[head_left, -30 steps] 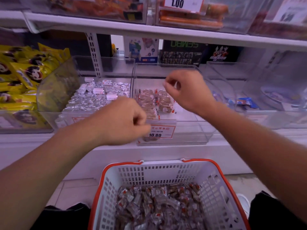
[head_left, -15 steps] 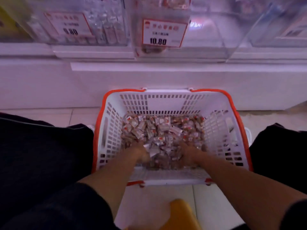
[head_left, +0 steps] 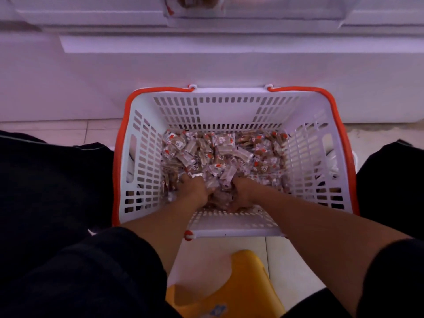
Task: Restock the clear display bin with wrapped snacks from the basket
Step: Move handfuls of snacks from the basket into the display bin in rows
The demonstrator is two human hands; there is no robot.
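A white slotted basket with an orange rim stands on the floor in front of me, its bottom covered with several small wrapped snacks in clear and brown wrappers with red marks. Both my hands are down in the near part of the pile. My left hand and my right hand are side by side, fingers curled into a clump of snacks between them. Only the bottom front edge of the clear display bin shows at the top of the view.
The white shelf base rises right behind the basket. My dark-clothed knees flank the basket on both sides. A yellow stool sits under me at the bottom. Tiled floor shows left of the basket.
One second ago both hands were up at the display bin. They dropped into the basket and now dig closer together into the snacks; my view tilted down.
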